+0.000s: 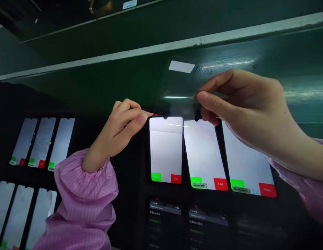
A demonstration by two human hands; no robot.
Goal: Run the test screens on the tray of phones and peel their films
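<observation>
A thin clear film (177,86), with a white label (181,66) near its far end, slants over the top of a lit phone (166,152). Its lower edge crosses the phone's white screen. Closed in a pinch, my right hand (244,97) grips the film's right edge. My left hand (127,125) has thumb and forefinger close together at the film's left edge, beside a small red mark (155,115) above the phone's top left corner. The exact contact there is hard to make out. A second phone (206,156) and a third phone (248,166) lie to the right, the third partly behind my right hand.
Several lit phones (44,142) lie in rows at the left. Two dark-screened phones (165,224) with text are nearer me, at the bottom. Beyond the phones, a pale strip (140,52) runs across the green surface (111,83).
</observation>
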